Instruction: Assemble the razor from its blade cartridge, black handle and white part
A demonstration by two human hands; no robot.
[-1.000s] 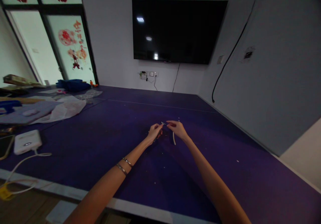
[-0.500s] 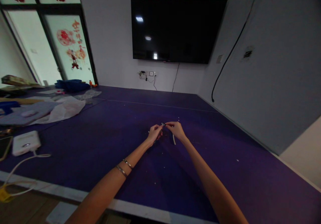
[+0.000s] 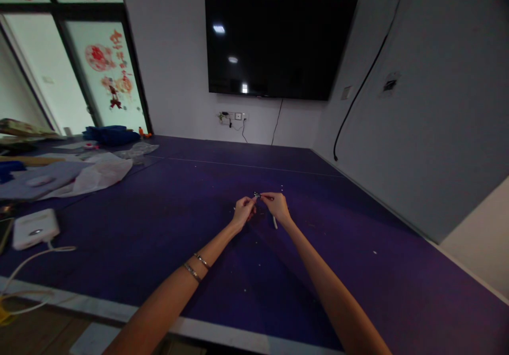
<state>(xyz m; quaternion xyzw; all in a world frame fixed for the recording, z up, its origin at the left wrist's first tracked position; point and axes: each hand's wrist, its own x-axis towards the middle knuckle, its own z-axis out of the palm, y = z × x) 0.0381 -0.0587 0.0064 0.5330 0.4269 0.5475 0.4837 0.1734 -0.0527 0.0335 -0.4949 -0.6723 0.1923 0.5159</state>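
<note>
Above the purple tabletop both hands meet at a small black-and-white object, too small to name. My left hand is closed, with thumb and forefinger pinching its near left side. From the right, my right hand pinches the same object with its fingertips. A thin pale strip shows just below the right hand; whether it is held or lies on the table I cannot tell. Two bracelets circle the left forearm.
At the left lie a white power bank with a white cable, crumpled plastic sheeting and a blue cloth-like bundle. Tiny white bits dot the tabletop. A television hangs on the far wall; a black cable dangles at the right.
The camera view has shifted slightly. Both hands keep their pinch on the small object, which looks turned a little and shows more of its light parts.
</note>
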